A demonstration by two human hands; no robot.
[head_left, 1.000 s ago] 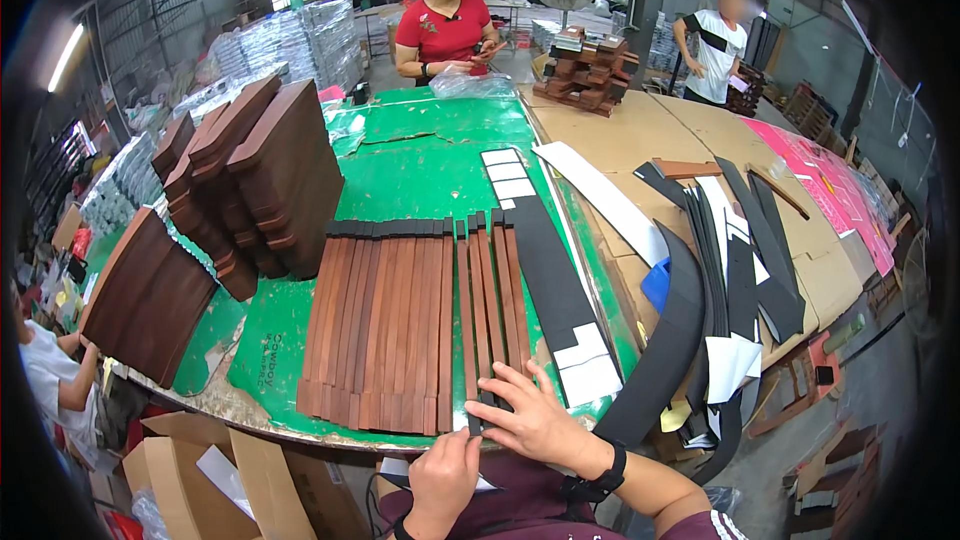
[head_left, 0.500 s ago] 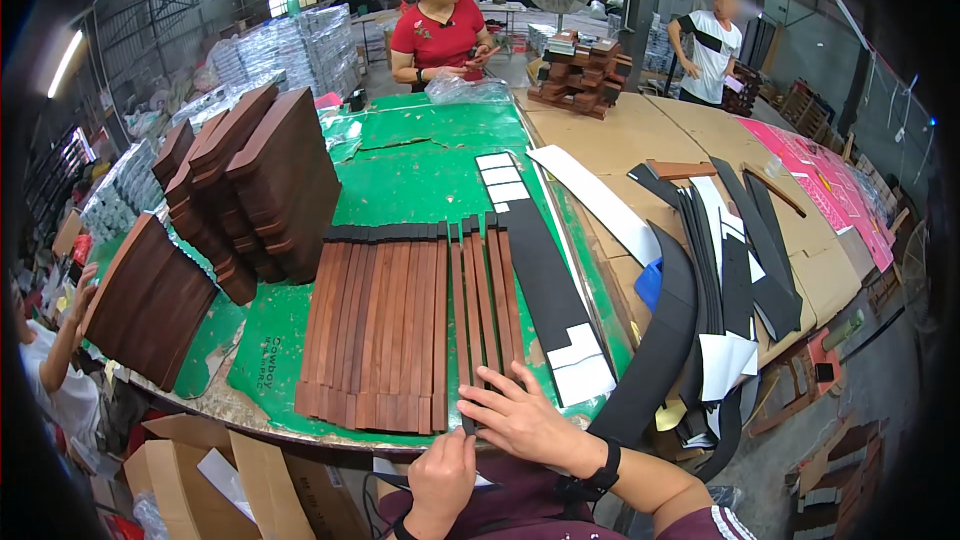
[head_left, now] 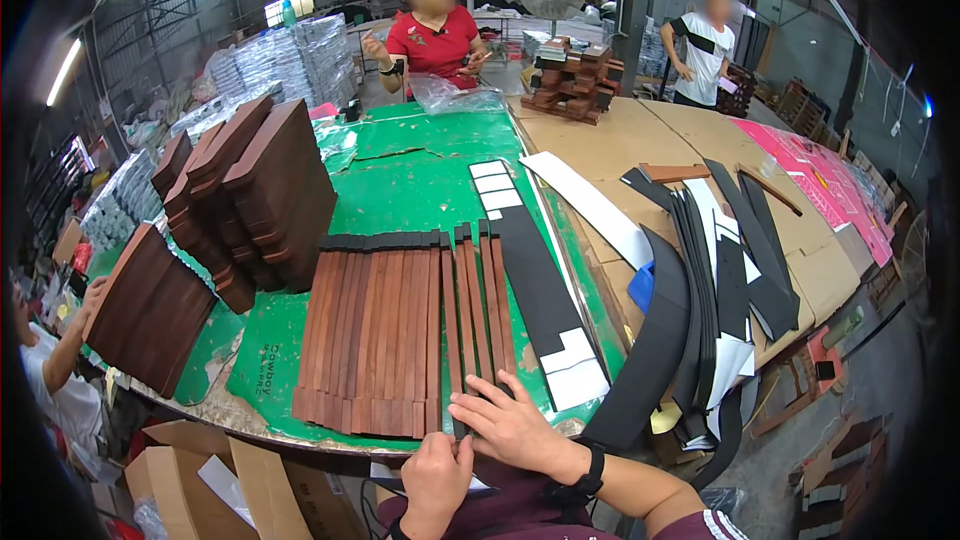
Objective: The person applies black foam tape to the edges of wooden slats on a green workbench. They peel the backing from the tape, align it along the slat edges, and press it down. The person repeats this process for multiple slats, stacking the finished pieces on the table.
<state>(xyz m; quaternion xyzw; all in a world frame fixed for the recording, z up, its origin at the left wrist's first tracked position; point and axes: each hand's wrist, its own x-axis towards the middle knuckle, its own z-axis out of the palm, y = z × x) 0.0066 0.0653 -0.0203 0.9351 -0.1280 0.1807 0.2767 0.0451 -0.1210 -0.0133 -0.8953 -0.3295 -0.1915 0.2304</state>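
Observation:
A row of reddish-brown wooden slats [head_left: 365, 340] lies side by side on the green-covered table, their far ends capped in black. A few narrower slats [head_left: 487, 310] stand slightly apart at the row's right. Across their near ends rests my right hand [head_left: 510, 427], its fingers spread and stretched out. Beside it, at the table's front edge, my left hand [head_left: 435, 480] is closed, thumb against the curled fingers. A small dark bit shows between the hands at a slat's near end; what the left fingers pinch is hidden. Right of the slats lies a black foam sheet [head_left: 530, 270] with white patches.
Dark wooden panels [head_left: 280, 200] stand stacked at the left, near a curved brown stack [head_left: 150, 310]. Black strips [head_left: 650, 340] pile up on the cardboard-covered table at right. An open carton [head_left: 190, 490] sits below the front edge. Co-workers stand beyond the table and at far left.
My hands stay nearly in place at the slat ends. The view has shifted slightly. The person in red across the table has raised one hand.

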